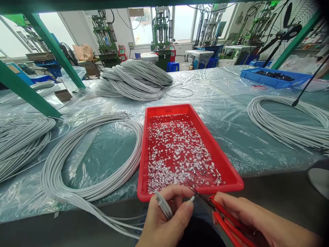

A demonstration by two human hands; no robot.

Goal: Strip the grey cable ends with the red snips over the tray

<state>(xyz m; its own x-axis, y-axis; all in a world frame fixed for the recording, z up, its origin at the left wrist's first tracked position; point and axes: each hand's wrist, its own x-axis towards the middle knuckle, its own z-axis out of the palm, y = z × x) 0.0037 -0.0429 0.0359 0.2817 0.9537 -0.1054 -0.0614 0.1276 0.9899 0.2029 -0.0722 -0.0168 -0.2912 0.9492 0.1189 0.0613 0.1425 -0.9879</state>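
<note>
Several white-grey cables (pixel 164 206) are gripped in my left hand (pixel 171 218), which is closed around them at the front edge of the table. One cable end (pixel 192 198) pokes out between its thumb and forefinger. My right hand (pixel 244 214) is wrapped around the handles of red-handled pliers (pixel 222 219). Their dark jaws reach left to that cable end; I cannot tell whether they touch it. Just beyond my hands sits a red tray (pixel 216 144) scattered with small shiny silver scraps (pixel 177 151).
A coil of grey cable (pixel 55 164) lies left of the tray, and its strands run toward my left hand. More coils lie far left (pixel 23 144), behind (pixel 133 80) and at right (pixel 259 115). A blue tray (pixel 272 82) holds black parts. Green posts (pixel 51 48) stand at left.
</note>
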